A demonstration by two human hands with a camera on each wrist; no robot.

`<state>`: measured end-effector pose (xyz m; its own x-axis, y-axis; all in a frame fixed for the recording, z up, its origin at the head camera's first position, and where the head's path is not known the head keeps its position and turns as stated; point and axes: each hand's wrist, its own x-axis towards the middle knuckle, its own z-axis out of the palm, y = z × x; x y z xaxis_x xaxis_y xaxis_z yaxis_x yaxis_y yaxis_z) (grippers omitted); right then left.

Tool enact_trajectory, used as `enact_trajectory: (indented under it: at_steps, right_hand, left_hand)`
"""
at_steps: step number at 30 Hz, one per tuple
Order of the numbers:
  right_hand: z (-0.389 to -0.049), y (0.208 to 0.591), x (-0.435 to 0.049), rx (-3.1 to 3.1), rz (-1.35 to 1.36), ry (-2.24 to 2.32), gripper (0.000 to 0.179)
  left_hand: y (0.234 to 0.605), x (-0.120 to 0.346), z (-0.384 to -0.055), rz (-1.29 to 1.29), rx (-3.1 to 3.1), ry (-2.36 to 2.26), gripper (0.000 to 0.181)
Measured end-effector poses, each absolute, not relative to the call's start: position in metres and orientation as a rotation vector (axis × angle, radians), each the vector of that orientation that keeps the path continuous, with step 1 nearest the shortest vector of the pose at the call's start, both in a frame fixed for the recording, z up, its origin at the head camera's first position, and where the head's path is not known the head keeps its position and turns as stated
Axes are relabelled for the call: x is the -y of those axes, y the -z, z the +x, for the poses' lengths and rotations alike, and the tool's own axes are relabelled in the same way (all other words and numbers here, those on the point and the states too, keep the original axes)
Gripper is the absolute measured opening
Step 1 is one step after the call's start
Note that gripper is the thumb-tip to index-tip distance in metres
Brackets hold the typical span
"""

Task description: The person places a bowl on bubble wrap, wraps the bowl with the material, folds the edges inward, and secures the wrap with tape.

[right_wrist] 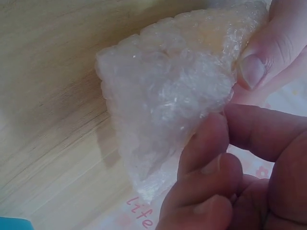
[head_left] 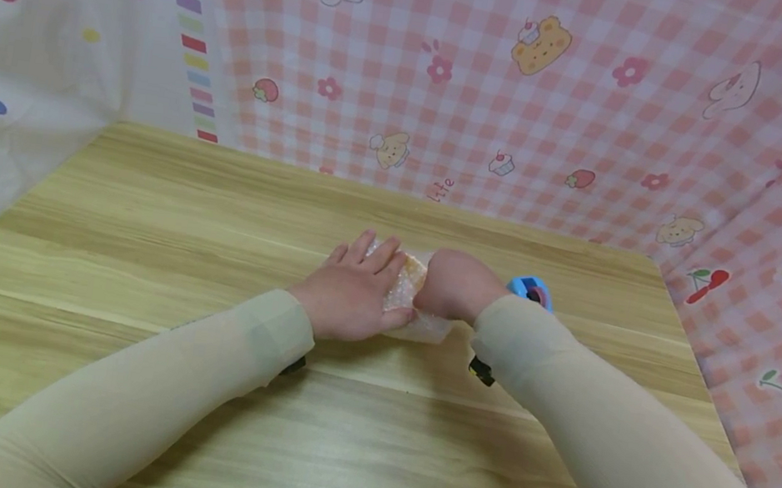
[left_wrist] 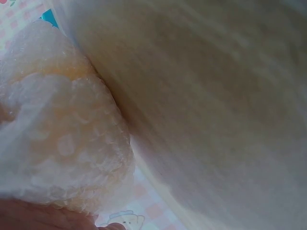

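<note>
A bubble-wrapped bundle [head_left: 406, 287] lies on the table under both hands, with something orange-yellow showing faintly through the wrap. My left hand [head_left: 354, 289] rests on its left side, fingers spread and fairly straight. On the right side, my right hand [head_left: 456, 285] has its fingers bent. Close up in the right wrist view, the thumb and index finger of that hand [right_wrist: 225, 163] pinch an edge of the clear bubble wrap [right_wrist: 168, 96], while the left thumb [right_wrist: 254, 69] presses nearby. The left wrist view shows the puffy wrap [left_wrist: 67, 139] at close range; what lies inside cannot be made out.
A blue tape dispenser [head_left: 527, 286] with a pinkish roll stands just beyond the right wrist. The wooden table [head_left: 156, 243] meets a pink checked cloth [head_left: 404, 52] at the back and right, and a white cloth [head_left: 35, 39] at left.
</note>
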<state>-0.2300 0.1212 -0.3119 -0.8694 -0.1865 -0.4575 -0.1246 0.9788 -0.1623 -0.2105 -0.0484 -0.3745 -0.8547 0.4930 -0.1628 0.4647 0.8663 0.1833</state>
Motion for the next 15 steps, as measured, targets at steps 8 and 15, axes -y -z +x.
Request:
enact_trajectory:
  at_steps: [8, 15]
  right_hand:
    - [-0.2304, 0.3141, -0.1241, -2.616, -0.230, 0.172, 0.024]
    - [-0.2300, 0.3171, -0.1302, -2.619, -0.316, 0.194, 0.036]
  left_hand:
    - [0.3747, 0.0484, -0.2101, 0.731, -2.834, -0.208, 0.096]
    - [0.3741, 0.0479, -0.2091, 0.730, -2.832, -0.212, 0.095]
